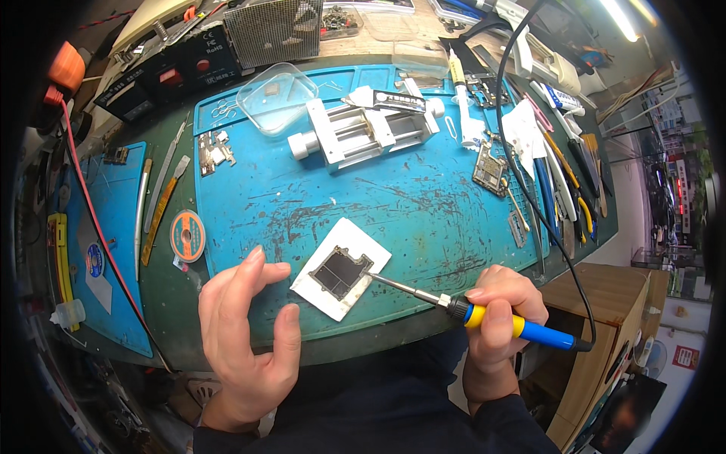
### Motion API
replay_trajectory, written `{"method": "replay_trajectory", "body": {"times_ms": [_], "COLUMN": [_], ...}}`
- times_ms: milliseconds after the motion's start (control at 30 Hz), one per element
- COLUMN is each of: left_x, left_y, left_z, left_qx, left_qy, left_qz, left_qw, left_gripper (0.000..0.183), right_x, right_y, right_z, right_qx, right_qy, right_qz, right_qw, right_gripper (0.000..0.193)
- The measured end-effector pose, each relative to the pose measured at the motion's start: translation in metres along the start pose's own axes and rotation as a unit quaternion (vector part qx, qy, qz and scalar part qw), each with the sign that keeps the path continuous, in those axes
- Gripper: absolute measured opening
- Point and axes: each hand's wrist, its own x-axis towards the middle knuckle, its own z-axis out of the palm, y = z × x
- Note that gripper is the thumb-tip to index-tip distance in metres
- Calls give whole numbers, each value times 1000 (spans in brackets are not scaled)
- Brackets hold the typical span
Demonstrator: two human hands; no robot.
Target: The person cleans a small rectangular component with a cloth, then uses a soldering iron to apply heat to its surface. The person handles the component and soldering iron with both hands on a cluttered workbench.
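My right hand [505,314] grips a soldering iron [495,319] with a yellow and blue handle. Its metal tip points left and reaches the right edge of a small dark circuit board [340,271]; whether it touches cannot be told. Beneath the board lies a white square pad [367,234], set at an angle near the front of the blue work mat [257,204]. My left hand [249,333] is held to the left of the pad, palm turned inward, fingers apart and nothing in them.
A metal clamp fixture [370,129] stands at the back of the mat beside a clear plastic tray [277,98]. To the left sit a solder wire spool [187,236] and tweezers [166,208]. Another circuit board [491,169] lies right, near several hand tools. The iron's black cable [556,234] arcs down the right side.
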Motion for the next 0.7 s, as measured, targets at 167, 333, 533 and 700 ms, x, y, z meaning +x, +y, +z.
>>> {"method": "replay_trajectory", "body": {"times_ms": [167, 333, 533, 700], "left_x": [2, 2, 0, 0], "left_y": [-1, -1, 0, 1], "left_z": [2, 2, 0, -1], "left_qx": [17, 15, 2, 7], "left_qy": [8, 10, 1, 0], "left_qz": [16, 15, 0, 3], "left_qw": [1000, 1000, 1000, 1000], "left_gripper": [60, 59, 60, 61], "right_x": [2, 0, 3, 3], "right_y": [0, 1, 0, 1], "right_z": [0, 1, 1, 1], "right_qx": [3, -5, 1, 4], "right_qy": [-28, -4, -33, -33], "right_qz": [-23, -14, -32, -37], "right_qw": [999, 1000, 999, 999], "right_gripper": [10, 11, 11, 12]}}
